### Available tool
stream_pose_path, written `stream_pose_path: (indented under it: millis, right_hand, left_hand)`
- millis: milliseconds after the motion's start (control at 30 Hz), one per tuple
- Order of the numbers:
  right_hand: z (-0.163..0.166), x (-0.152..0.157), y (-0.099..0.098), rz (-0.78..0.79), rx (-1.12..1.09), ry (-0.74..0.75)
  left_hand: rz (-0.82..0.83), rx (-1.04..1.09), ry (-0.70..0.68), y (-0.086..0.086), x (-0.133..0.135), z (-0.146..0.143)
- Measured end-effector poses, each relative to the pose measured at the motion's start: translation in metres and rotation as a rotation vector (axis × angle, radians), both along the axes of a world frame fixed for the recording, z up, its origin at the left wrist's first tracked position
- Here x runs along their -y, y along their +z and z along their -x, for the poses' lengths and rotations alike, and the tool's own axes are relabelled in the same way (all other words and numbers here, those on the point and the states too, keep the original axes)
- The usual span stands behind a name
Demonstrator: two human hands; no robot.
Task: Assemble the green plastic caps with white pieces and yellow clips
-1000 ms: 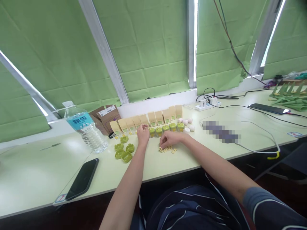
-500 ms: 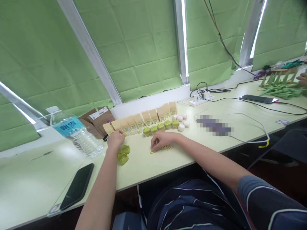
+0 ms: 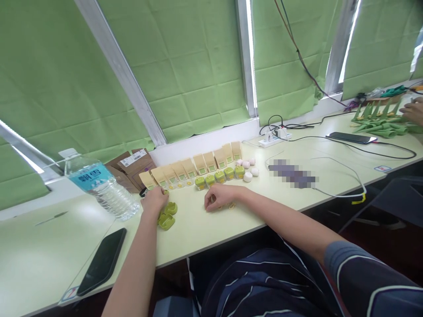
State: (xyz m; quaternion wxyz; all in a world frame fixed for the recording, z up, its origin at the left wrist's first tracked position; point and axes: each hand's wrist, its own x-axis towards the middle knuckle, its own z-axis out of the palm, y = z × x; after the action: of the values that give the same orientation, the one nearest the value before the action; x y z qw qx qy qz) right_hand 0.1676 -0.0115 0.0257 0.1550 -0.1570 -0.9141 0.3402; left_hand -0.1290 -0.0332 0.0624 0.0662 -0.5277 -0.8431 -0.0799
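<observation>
Two hands: both rested on the pale green worktop point(image 3: 211, 229), well apart from each other.
Left hand: the left hand point(image 3: 154, 200) lay curled, knuckles up, over the group of green plastic trays point(image 3: 167, 221); its fingers covered one or two of them, and whether they had pinched one could not be told.
Right hand: the right hand point(image 3: 220, 197) lay loosely cupped, fingers bent down onto the small yellow rings point(image 3: 230, 205); most of them were hidden beneath it, so a pinch could not be confirmed.
Green trays: two showed beside the left hand, near the worktop's front half; they looked like light, stiff moulded plastic with raised rims, best taken by pinching a rim wall between thumb and forefinger.
Yellow rings: tiny and very light, probably easy to scatter or slide; a fingertip pinch on one at a time seemed the safest hold.
Behind the hands: a row of tan paper boxes point(image 3: 190, 168) stood along the back, with green-capped little jars point(image 3: 219, 176) and white round pieces point(image 3: 247, 176) just beside them.
Left side: a water bottle point(image 3: 99, 187) stood near the trays, and a black phone point(image 3: 102, 260) lay closer to the edge.
Far right: another person's hand point(image 3: 414, 112) showed by green folded pieces point(image 3: 380, 125).
</observation>
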Motion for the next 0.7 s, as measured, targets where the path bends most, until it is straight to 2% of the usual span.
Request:
stream_pose_path:
  millis: [100, 300, 400, 567, 700]
  right_hand:
    - [0.001, 0.0, 0.0, -0.011, 0.019, -0.021]
    - [0.002, 0.001, -0.001, -0.024, 0.017, -0.009]
    - [0.002, -0.001, -0.001, 0.011, 0.009, -0.017]
    - [0.002, -0.006, -0.003, 0.049, -0.019, 0.001]
    - [0.0, -0.009, -0.004, 0.085, -0.065, -0.004]
  left_hand:
    - [-0.108, -0.015, -0.045, 0.005, -0.001, -0.009]
    - [-0.598, -0.013, -0.348, 0.006, -0.014, -0.049]
    - [-0.754, -0.002, -0.524, 0.005, -0.019, -0.08]
    - [-0.83, 0.116, -0.735, -0.008, -0.024, -0.12]
    - [-0.803, 0.176, -0.825, -0.027, -0.024, -0.126]
